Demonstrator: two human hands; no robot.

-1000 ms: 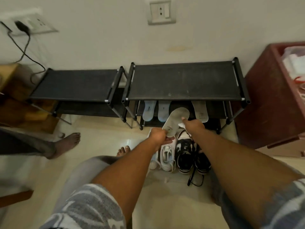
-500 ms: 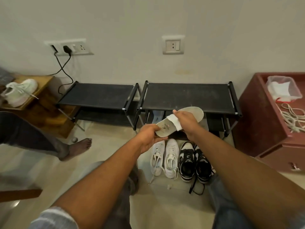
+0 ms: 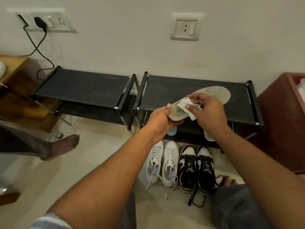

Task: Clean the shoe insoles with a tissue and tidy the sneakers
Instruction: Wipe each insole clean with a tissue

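The left rack stands just beside the right rack, both against the wall. Before the right rack, the left pair of sneakers sits just beside the right pair on the floor. The insole, tissue on it, is above that rack.

Ahead of you, two low black racks stand side by side against the pale wall: the left rack and the right rack, their end posts almost touching. Above the left one you have a switch panel with a black charger plugged in, its cable trailing down behind the rack. A second socket plate sits above the right rack. To your left are a wooden stand and another person's bare foot on the floor; to your right is a red-brown cabinet.
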